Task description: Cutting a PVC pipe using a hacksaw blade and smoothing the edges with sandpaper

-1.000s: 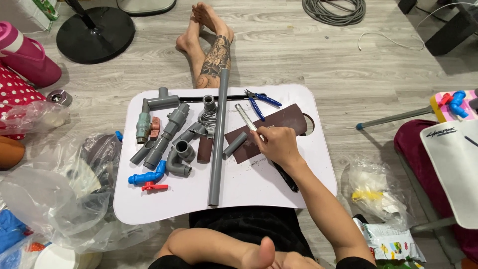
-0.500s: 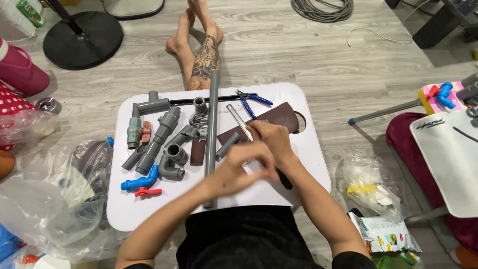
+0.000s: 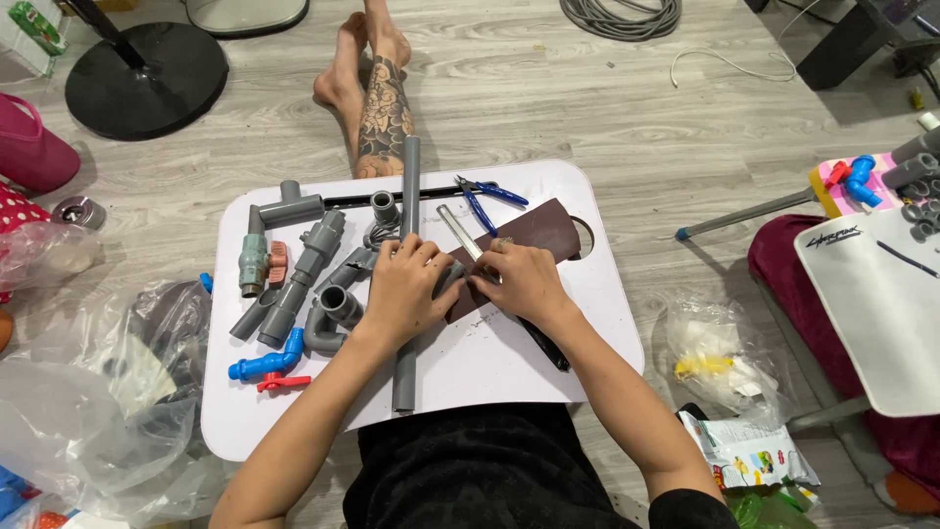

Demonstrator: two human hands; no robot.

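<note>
My left hand [image 3: 408, 291] rests on the long grey pipe [image 3: 408, 186] that lies along the white lap table [image 3: 490, 377], with its fingers on a short grey pipe piece [image 3: 452, 275]. My right hand [image 3: 519, 281] lies just to the right, on the brown sheet [image 3: 537, 230], fingers closed near the same piece and a metal ruler [image 3: 457, 230]. A black tool [image 3: 544, 344] sticks out from under my right wrist. What each hand actually grips is hidden by the fingers.
Grey pipe fittings [image 3: 315, 260], a grey valve with a red handle [image 3: 254, 264], a blue valve [image 3: 265, 362] and blue pliers [image 3: 488, 194] lie on the table's left and top. Plastic bags [image 3: 88, 392] lie left, a bag [image 3: 713, 358] right. A bare tattooed leg [image 3: 380, 108] stretches beyond the table.
My left hand came up from my lap onto the table and settled on the long pipe beside my right hand. The camera view shifted closer.
</note>
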